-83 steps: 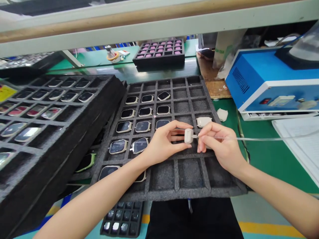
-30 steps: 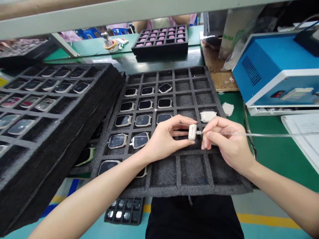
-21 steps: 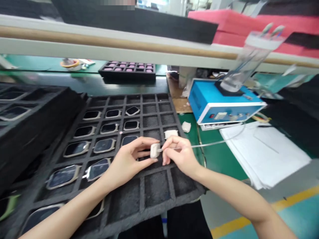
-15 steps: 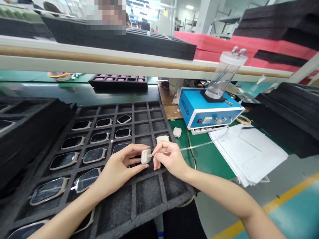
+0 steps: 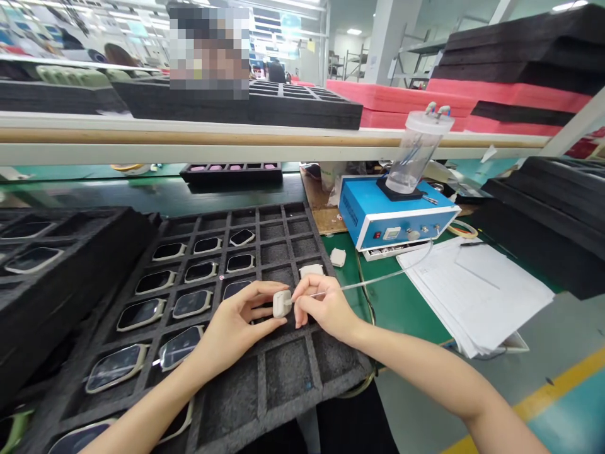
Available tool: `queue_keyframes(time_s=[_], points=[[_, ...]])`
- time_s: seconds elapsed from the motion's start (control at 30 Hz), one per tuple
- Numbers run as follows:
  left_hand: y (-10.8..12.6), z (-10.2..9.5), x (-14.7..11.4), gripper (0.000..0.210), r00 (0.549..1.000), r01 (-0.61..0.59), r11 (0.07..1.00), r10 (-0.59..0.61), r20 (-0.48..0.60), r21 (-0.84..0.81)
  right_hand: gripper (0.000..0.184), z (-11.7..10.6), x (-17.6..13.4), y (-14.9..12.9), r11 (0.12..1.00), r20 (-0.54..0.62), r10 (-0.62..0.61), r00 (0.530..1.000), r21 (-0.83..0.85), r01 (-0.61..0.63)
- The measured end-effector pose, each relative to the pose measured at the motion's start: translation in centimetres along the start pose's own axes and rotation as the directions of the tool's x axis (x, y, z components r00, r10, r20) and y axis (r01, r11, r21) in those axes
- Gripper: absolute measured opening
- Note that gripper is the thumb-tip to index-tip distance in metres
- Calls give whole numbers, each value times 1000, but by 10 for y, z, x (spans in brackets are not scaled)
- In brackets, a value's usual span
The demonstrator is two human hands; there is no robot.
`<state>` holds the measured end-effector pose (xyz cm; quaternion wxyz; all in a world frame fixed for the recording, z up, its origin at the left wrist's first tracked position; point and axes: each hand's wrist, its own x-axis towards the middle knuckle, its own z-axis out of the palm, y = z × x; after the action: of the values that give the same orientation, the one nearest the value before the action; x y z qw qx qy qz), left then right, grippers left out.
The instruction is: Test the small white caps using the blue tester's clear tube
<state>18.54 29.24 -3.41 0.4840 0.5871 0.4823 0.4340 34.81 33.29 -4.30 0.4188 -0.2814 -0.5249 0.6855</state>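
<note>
My left hand [image 5: 243,318] is closed on a small pale watch case [image 5: 282,304], pinched by its edges between thumb and fingers over the black foam tray [image 5: 289,372]. My right hand [image 5: 326,309] holds a thin clear tube [image 5: 373,280] near its end. Its whitish tip touches the watch case or sits right against it; the exact contact is too small to tell. Just behind my right hand another pale case [image 5: 311,271] lies in a tray pocket. Several watch cases with dark glass faces [image 5: 192,304] fill pockets to the left.
The tube runs to a blue box [image 5: 397,217] bearing a clear cylinder [image 5: 418,154]. One pale case [image 5: 337,257] lies on the green table. Papers [image 5: 477,290] are at the right, foam trays [image 5: 539,221] beyond. A shelf [image 5: 265,151] crosses above; a person is behind it.
The view has tilted up slightly and shifted, so the tray and shelf appear lower. Both hands keep their holds on the watch case and the tube.
</note>
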Motion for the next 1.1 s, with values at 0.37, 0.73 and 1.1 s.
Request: queue_keyframes(time_s=[0.37, 0.73, 1.1], points=[[0, 0, 0, 34, 1000, -2, 1000, 2, 8, 1, 10, -1, 0, 2, 1000, 12, -8, 1000, 3, 8], [0, 0, -1, 35, 1000, -8, 1000, 8, -1, -11, 10, 1, -1, 0, 1000, 12, -6, 1000, 6, 6], [-8, -2, 1, 36, 1000, -18, 1000, 18, 6, -10, 11, -1, 0, 2, 1000, 12, -11, 1000, 3, 11]])
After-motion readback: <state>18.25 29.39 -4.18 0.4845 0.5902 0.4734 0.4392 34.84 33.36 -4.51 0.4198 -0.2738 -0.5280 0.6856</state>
